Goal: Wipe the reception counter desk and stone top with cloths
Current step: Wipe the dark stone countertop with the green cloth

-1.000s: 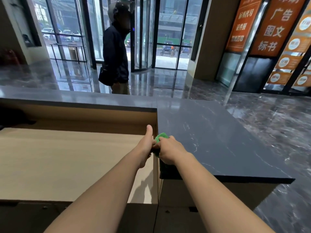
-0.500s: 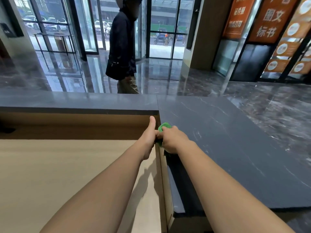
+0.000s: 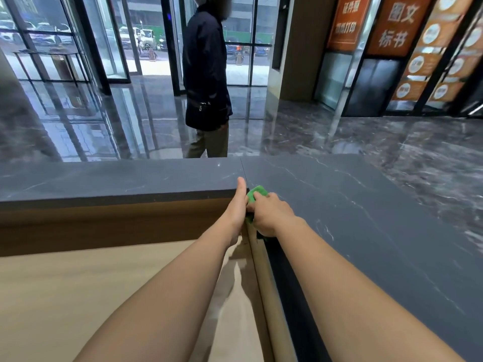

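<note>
Hands meet at the inner corner of the counter, side by side and touching. The right hand (image 3: 270, 218) has its fingers curled over a green cloth (image 3: 256, 192), bunched small and pressed on the edge of the stone top (image 3: 366, 218). The left hand (image 3: 235, 212) lies against it with the thumb straight along the stone's lip. Its fingers are hidden, so I cannot tell whether it grips the cloth too or only steadies it.

Most of the cloth is wadded inside the fist, and that is the main risk. Only a narrow patch seems to meet the stone, so a stroke from here would likely leave streaks or unwiped bands across the broad dark slab. The seam (image 3: 243, 169) between the two slabs runs just beyond the thumb. Dirt pushed along by a bunched cloth could pack into that line instead of lifting off.

The cloth sits right at the drop to the lower wooden desk (image 3: 91, 296). A loosened grip could let it slide off the lip and fall there.

Beyond the counter a person (image 3: 206, 74) in dark clothing stands close to its far edge. A long reach across the top could bring the arm near them.
</note>
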Demonstrator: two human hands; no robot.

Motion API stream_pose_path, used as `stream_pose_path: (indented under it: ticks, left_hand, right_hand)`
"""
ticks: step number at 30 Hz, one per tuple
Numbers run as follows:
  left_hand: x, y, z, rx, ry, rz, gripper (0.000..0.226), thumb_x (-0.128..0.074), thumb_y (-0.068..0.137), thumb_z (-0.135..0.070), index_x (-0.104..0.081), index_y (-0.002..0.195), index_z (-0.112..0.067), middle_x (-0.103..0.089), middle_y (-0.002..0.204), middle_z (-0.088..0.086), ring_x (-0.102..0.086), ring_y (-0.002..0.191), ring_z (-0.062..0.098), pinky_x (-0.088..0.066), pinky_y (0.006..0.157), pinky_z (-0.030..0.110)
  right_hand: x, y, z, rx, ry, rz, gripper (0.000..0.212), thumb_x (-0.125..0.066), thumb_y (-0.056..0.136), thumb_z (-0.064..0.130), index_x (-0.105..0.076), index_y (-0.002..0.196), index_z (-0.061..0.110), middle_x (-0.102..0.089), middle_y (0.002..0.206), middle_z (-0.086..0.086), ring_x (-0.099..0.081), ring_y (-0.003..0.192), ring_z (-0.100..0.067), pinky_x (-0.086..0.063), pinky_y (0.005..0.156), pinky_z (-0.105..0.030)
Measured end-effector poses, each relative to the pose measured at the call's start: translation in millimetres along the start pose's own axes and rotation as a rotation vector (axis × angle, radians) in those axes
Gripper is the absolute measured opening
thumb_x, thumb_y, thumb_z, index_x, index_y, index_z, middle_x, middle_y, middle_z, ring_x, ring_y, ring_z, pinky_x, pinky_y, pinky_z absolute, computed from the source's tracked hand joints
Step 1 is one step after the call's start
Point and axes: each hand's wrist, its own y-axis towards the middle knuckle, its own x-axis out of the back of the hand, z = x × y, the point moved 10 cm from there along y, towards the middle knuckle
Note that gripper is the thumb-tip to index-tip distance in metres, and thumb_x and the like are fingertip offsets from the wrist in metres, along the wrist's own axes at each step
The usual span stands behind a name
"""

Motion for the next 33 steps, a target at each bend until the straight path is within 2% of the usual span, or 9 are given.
stream_pose_path:
  ticks: [4, 8, 14, 17, 23, 25, 27, 30, 33]
  left_hand:
    - [6, -1, 10, 0.031, 0.008, -0.009, 0.111, -0.016, 0.067, -0.095, -0.05, 0.141, -0.02, -0.047, 0.147, 0.0, -0.034, 0.14, 0.019, -0.016, 0.118, 0.045]
    - [1, -21, 21, 0.04, -0.03, -0.019, 0.129, -0.027, 0.044, -0.103, -0.053, 0.138, -0.019, -0.047, 0.147, 0.006, -0.033, 0.142, 0.023, -0.014, 0.12, 0.049]
    - [-17, -67, 36, -0.013, -0.044, -0.029, 0.096, -0.012, 0.079, -0.086, -0.071, 0.117, -0.02, -0.064, 0.128, 0.008, -0.045, 0.133, 0.023, -0.015, 0.12, 0.046]
    - [-27, -95, 46, -0.01, -0.044, -0.062, 0.095, -0.012, 0.081, -0.085, -0.071, 0.117, -0.019, -0.063, 0.129, 0.01, -0.045, 0.133, 0.025, -0.017, 0.12, 0.045]
    - [-53, -159, 59, -0.063, -0.006, -0.087, 0.099, -0.006, 0.085, -0.081, -0.075, 0.092, -0.009, -0.072, 0.093, 0.006, -0.058, 0.11, 0.023, -0.03, 0.11, 0.039]
    - [-58, -178, 68, -0.074, -0.003, -0.104, 0.102, -0.005, 0.086, -0.08, -0.073, 0.101, -0.005, -0.072, 0.101, 0.01, -0.06, 0.11, 0.022, -0.032, 0.109, 0.038]
    - [-64, -196, 79, -0.056, 0.007, -0.127, 0.099, -0.005, 0.083, -0.082, -0.075, 0.109, -0.017, -0.071, 0.114, 0.005, -0.055, 0.121, 0.023, -0.025, 0.116, 0.043]
    - [-74, -221, 90, -0.043, 0.016, -0.125, 0.094, -0.005, 0.081, -0.084, -0.076, 0.105, -0.029, -0.07, 0.116, -0.004, -0.05, 0.126, 0.02, -0.018, 0.119, 0.046]
    - [-78, -240, 96, -0.036, 0.018, -0.159, 0.096, -0.005, 0.082, -0.083, -0.077, 0.103, -0.024, -0.07, 0.116, 0.004, -0.053, 0.122, 0.02, -0.022, 0.117, 0.045]
  right_hand:
    - [-5, -6, 2, 0.021, 0.001, -0.012, 0.049, -0.049, 0.094, 0.006, -0.05, 0.139, 0.025, -0.041, 0.142, -0.004, -0.031, 0.132, -0.028, -0.036, 0.105, -0.042]
    - [-12, -28, 1, 0.038, 0.018, -0.029, 0.041, -0.048, 0.094, 0.008, -0.058, 0.13, 0.026, -0.046, 0.129, -0.002, -0.033, 0.124, -0.026, -0.038, 0.1, -0.04]
    - [-23, -79, 1, 0.092, 0.025, -0.042, 0.039, -0.047, 0.096, 0.012, -0.058, 0.13, 0.027, -0.047, 0.126, -0.002, -0.035, 0.12, -0.025, -0.039, 0.097, -0.038]
    - [-27, -111, 2, 0.131, 0.014, -0.04, 0.04, -0.046, 0.096, 0.011, -0.058, 0.13, 0.028, -0.046, 0.131, -0.004, -0.034, 0.122, -0.027, -0.038, 0.098, -0.039]
    - [-35, -176, 2, 0.188, 0.029, -0.043, 0.041, -0.047, 0.095, 0.011, -0.059, 0.13, 0.028, -0.047, 0.13, -0.004, -0.035, 0.12, -0.026, -0.037, 0.1, -0.038]
    - [-39, -197, 1, 0.207, 0.036, -0.05, 0.04, -0.048, 0.095, 0.012, -0.059, 0.13, 0.028, -0.048, 0.128, -0.004, -0.036, 0.119, -0.026, -0.038, 0.101, -0.039]
    - [-44, -217, 1, 0.222, 0.045, -0.054, 0.04, -0.048, 0.095, 0.013, -0.059, 0.13, 0.03, -0.047, 0.126, -0.004, -0.037, 0.117, -0.027, -0.039, 0.101, -0.04]
    - [-48, -242, 1, 0.26, 0.038, -0.063, 0.042, -0.047, 0.095, 0.012, -0.057, 0.131, 0.031, -0.048, 0.127, -0.004, -0.037, 0.117, -0.027, -0.038, 0.101, -0.04]
    - [-51, -263, 3, 0.298, 0.025, -0.08, 0.04, -0.049, 0.095, 0.011, -0.058, 0.129, 0.029, -0.049, 0.125, -0.004, -0.036, 0.115, -0.026, -0.037, 0.098, -0.039]
